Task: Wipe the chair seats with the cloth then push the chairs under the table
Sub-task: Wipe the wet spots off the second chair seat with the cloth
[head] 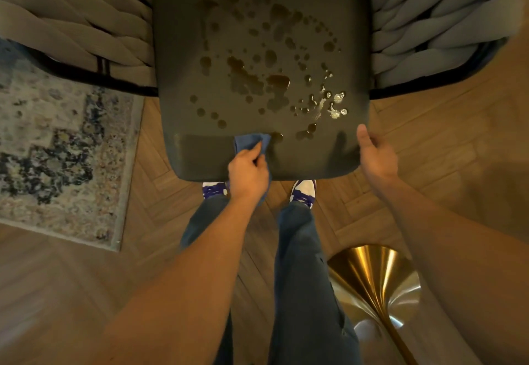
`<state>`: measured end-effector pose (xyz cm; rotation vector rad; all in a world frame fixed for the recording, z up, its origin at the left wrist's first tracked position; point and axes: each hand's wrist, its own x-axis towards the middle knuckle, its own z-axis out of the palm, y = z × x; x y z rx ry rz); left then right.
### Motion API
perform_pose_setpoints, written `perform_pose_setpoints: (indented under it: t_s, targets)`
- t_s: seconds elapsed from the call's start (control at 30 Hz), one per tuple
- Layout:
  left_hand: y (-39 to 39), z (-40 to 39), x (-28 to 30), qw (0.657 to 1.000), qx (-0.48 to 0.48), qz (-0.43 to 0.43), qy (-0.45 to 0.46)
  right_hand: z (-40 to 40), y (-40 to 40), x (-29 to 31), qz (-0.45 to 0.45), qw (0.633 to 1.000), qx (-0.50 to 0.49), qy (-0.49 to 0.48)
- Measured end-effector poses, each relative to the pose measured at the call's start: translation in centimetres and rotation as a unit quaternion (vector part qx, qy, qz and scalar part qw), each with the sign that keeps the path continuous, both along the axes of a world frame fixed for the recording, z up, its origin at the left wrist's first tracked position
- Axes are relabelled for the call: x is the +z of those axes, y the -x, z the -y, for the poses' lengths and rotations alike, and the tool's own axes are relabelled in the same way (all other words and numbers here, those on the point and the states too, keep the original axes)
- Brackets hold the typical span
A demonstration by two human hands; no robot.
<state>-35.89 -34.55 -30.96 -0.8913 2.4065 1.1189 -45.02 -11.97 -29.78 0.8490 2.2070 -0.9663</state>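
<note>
A dark grey chair seat fills the upper middle of the head view, spotted with many brown liquid drops and small puddles. My left hand grips a folded blue cloth and presses it on the seat's front edge. A wiped, darker streak runs left of the cloth along that edge. My right hand hovers by the seat's front right corner, fingers relaxed and thumb up, holding nothing.
Woven grey armrests flank the seat on a black frame. A patterned rug lies at the left on the herringbone wood floor. A brass cone-shaped base stands at the lower right. My legs and shoes stand right before the seat.
</note>
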Motion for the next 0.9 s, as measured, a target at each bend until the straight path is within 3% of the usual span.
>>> perform_pose_setpoints:
  t_s: [0.27,0.4,0.6,0.9]
  targets:
    - [1.4,-3.2,-1.0,1.000,0.027,-0.003,0.002,-0.7,-0.3,-0.4,-0.019,0.999,-0.036,0.022]
    - [3.5,-7.9,-0.7,0.998,-0.033,-0.032,-0.044,-1.0,-0.4,-0.7,-0.026,0.998,-0.046,0.032]
    - [7.6,-16.2,-0.3,0.992,-0.095,-0.009,-0.084,-1.5,0.1,-0.3,-0.017,0.999,-0.033,0.029]
    - [7.0,-16.0,0.1,0.973,-0.227,0.020,0.023,-2.3,0.2,-1.1,-0.003,0.999,0.008,0.048]
